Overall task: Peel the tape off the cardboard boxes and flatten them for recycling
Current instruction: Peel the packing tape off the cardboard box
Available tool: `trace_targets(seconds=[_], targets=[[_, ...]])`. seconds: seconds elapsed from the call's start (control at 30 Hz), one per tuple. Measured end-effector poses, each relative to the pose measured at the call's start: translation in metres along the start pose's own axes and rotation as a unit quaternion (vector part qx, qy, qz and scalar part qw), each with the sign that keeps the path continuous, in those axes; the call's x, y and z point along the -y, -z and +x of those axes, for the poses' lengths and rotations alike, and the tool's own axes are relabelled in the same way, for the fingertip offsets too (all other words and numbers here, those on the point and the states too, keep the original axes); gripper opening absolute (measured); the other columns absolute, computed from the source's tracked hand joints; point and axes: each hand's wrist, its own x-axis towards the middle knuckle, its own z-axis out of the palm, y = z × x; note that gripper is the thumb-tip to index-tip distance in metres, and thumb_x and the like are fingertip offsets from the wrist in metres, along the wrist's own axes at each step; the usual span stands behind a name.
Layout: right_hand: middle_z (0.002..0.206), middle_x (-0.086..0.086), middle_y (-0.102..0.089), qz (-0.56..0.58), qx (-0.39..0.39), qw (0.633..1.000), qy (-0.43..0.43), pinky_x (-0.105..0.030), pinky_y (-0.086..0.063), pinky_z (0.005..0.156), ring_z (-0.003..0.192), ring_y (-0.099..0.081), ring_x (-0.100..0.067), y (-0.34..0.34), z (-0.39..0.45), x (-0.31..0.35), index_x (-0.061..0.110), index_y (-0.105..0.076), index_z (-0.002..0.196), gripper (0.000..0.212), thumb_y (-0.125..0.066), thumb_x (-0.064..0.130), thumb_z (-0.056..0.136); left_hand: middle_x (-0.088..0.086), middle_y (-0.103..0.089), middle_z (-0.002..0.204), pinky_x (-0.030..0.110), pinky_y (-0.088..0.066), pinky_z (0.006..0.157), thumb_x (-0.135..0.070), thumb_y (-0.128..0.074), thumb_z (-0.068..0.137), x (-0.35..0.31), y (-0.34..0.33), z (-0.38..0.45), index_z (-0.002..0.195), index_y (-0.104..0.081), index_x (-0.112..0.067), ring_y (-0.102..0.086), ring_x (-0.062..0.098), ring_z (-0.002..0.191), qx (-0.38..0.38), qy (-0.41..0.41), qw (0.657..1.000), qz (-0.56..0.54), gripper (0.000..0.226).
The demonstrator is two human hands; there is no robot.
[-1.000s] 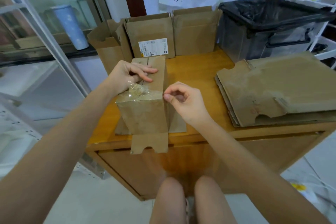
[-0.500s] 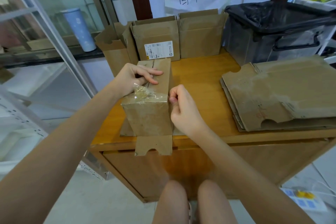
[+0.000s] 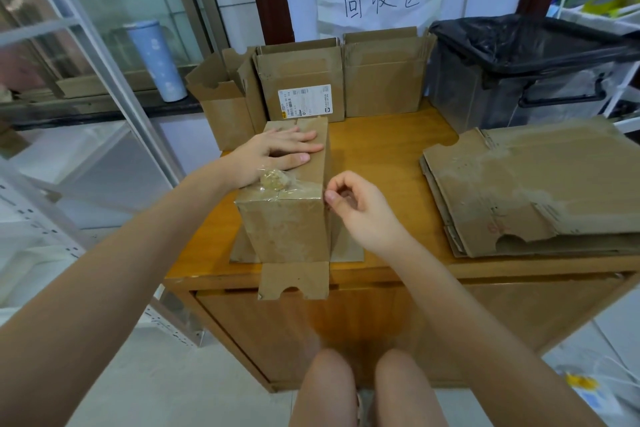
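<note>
From the head view, the left hand (image 3: 273, 152) lies flat on top of the cardboard box (image 3: 291, 198), fingers straight and spread, pressing on the top flaps. Just nearer the person than that hand, a crumpled wad of clear tape (image 3: 273, 180) sits at the front top edge of the box, stuck to its surface. The right hand (image 3: 360, 210) is at the box's top right corner, fingers curled, thumb and forefinger pinched together against the edge there; whether it has hold of a strip of tape cannot be told. The box stands on the worktop (image 3: 381, 149) between the two hands, its bottom flap (image 3: 294, 282) hanging over the front edge. Beyond the left hand stand more open boxes (image 3: 381, 80); well to the right of the right hand lies a stack of flattened cardboard (image 3: 536, 191).
</note>
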Motion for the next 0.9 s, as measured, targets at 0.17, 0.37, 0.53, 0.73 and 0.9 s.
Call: trace_targets(seconds=[0.17,0.37,0.53,0.73,0.9], targets=[[0.085,0.003,-0.058,-0.02,-0.006,1.0,0.009,-0.031,-0.051,0.083,0.085,-0.059,-0.014,0.007,-0.005,0.012,0.02,-0.047,0.078,0.026,-0.047,-0.001,0.095,-0.011,-0.036,0.15,0.041,-0.008,0.12,-0.048,-0.05,0.085,-0.005,-0.002,0.001,0.123,-0.051,-0.046,-0.017,0.007,0.144,-0.006,0.013,1.0,-0.012,0.038],[0.081,0.003,-0.054,-0.037,-0.006,0.999,0.004,-0.028,-0.05,0.08,0.077,-0.055,-0.006,0.012,-0.012,0.019,0.019,-0.045,0.077,0.027,-0.046,-0.002,0.095,-0.013,-0.037,0.15,0.043,-0.009,0.121,-0.051,-0.049,0.084,-0.006,-0.006,0.002,0.122,-0.051,-0.048,-0.019,0.008,0.144,-0.018,0.021,1.0,-0.006,0.038],[0.079,0.002,-0.053,-0.033,-0.043,0.999,0.006,-0.03,-0.049,0.079,0.079,-0.055,-0.014,0.017,-0.016,0.017,0.019,-0.046,0.078,0.027,-0.046,-0.002,0.095,-0.013,-0.041,0.147,0.044,-0.012,0.12,-0.052,-0.053,0.082,-0.012,-0.012,0.003,0.118,-0.055,-0.049,-0.024,0.008,0.142,-0.049,0.038,0.998,-0.026,0.036],[0.085,0.0,-0.055,-0.078,-0.113,0.99,-0.028,-0.026,-0.048,0.077,0.082,-0.056,-0.016,0.043,-0.004,0.015,0.023,-0.046,0.079,0.026,-0.05,0.002,0.094,-0.018,-0.052,0.137,0.033,-0.031,0.109,-0.049,-0.059,0.089,-0.03,-0.029,0.015,0.115,-0.064,-0.046,-0.045,0.006,0.127,-0.166,0.11,0.98,0.021,0.027],[0.096,-0.002,-0.058,-0.087,-0.181,0.979,-0.036,-0.014,-0.046,0.073,0.089,-0.057,-0.015,0.064,0.005,0.008,0.018,-0.053,0.094,0.011,-0.056,0.008,0.092,-0.011,-0.065,0.121,0.038,-0.041,0.095,-0.052,-0.049,0.094,-0.057,-0.043,0.025,0.118,-0.063,-0.041,-0.057,0.013,0.113,-0.227,0.174,0.941,0.181,0.03]])
